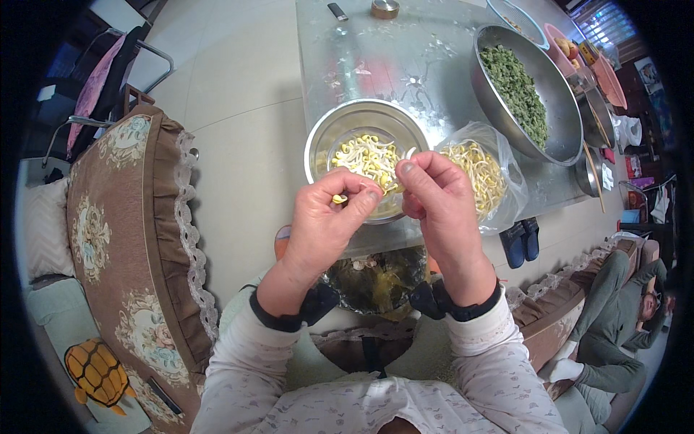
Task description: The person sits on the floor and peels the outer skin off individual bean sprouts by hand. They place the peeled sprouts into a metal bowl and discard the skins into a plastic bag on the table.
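Observation:
My left hand (328, 219) pinches a soybean sprout, its yellow head (339, 199) poking out beside the curled fingers. Close by on the right, my right hand (442, 190) is closed at thumb and forefinger, and a short white sprout stem (411, 153) shows at its tips. Both hands hover over the near rim of a steel basin (325, 127). Yellow-headed sprouts (366, 157) lie inside that basin, partly hidden by my fingers. Beside my right hand, a clear plastic bag (512, 187) holds more sprouts (480, 176).
On the glass-topped table (368, 65) stands a large steel bowl (561, 116) of chopped greens (515, 92). A lined bin (379, 279) sits below the table edge. Covered sofas (157, 260) flank me; a person (612, 320) reclines on the right one. Slippers (519, 241) lie on the floor.

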Demonstrator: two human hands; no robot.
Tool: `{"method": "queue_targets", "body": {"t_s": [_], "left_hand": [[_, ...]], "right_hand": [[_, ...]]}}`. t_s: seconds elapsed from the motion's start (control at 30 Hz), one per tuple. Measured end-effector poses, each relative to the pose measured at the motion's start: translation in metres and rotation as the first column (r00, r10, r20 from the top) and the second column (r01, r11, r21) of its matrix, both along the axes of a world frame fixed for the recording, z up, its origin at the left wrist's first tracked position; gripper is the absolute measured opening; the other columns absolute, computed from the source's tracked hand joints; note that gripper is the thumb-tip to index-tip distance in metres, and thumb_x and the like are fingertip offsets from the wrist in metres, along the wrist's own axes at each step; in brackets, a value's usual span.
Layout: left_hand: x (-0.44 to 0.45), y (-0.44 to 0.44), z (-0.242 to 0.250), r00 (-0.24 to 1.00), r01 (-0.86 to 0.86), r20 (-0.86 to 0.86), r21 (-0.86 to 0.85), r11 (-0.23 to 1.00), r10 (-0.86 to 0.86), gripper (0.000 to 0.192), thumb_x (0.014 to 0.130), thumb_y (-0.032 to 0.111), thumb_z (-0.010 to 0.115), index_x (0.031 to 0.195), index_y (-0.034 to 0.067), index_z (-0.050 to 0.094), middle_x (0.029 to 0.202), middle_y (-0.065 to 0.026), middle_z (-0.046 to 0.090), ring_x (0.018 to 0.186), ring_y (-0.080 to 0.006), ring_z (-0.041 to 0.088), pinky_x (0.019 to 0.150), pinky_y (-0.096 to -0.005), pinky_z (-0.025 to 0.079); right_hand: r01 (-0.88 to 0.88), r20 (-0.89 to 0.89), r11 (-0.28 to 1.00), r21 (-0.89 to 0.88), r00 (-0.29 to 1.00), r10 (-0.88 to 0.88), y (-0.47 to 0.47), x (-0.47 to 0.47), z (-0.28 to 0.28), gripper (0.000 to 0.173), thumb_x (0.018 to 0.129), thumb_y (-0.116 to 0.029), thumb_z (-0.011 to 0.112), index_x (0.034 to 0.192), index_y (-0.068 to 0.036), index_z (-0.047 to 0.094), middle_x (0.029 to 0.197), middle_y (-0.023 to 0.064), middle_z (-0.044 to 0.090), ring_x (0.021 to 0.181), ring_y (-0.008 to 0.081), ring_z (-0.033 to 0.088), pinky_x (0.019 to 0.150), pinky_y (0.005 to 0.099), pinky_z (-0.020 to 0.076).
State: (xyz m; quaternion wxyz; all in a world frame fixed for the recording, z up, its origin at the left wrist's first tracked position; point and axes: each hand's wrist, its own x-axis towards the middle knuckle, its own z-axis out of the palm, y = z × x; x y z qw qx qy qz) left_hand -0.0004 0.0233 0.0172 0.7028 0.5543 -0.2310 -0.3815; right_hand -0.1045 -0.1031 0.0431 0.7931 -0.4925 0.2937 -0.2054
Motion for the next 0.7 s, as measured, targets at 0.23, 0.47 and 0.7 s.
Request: {"method": "queue_targets", "body": {"t_s": [0.23, 0.47, 0.7], "left_hand": [[0.009, 0.011, 0.012, 0.774, 0.559, 0.202, 0.227, 0.797, -0.601, 0.017, 0.079, 0.014, 0.076, 0.075, 0.000, 0.066, 0.075, -0.0033, 0.060, 0.071, -0.0106, 0.057, 0.063, -0.0250, 0.045], [0.003, 0.011, 0.009, 0.433, 0.795, 0.250, 0.347, 0.498, -0.866, 0.025, 0.075, 0.019, 0.077, 0.093, 0.003, 0.070, 0.064, -0.0048, 0.053, 0.061, -0.0200, 0.054, 0.060, -0.0326, 0.043], [0.001, 0.010, 0.007, 0.646, 0.752, -0.052, 0.218, 0.622, -0.762, 0.022, 0.089, 0.016, 0.066, 0.106, 0.002, 0.068, 0.064, 0.0041, 0.054, 0.060, -0.0112, 0.053, 0.059, -0.0289, 0.044]], "right_hand": [[0.069, -0.051, 0.739, -0.670, 0.989, -0.138, -0.007, 0.005, -0.017, 0.016, 0.087, -0.013, 0.070, 0.095, 0.001, 0.068, 0.076, 0.0022, 0.064, 0.062, 0.0053, 0.054, 0.055, 0.0238, 0.0449], [0.028, -0.129, 0.669, -0.743, 0.974, -0.184, -0.023, -0.002, -0.016, 0.017, 0.086, -0.010, 0.069, 0.100, 0.001, 0.069, 0.074, 0.0048, 0.066, 0.057, 0.0062, 0.053, 0.055, 0.0228, 0.0451], [0.041, -0.108, 0.747, -0.663, 0.983, -0.150, -0.024, -0.006, -0.004, 0.012, 0.089, -0.009, 0.066, 0.096, 0.001, 0.068, 0.072, -0.0005, 0.064, 0.061, 0.0033, 0.053, 0.055, 0.0210, 0.0436]]}}
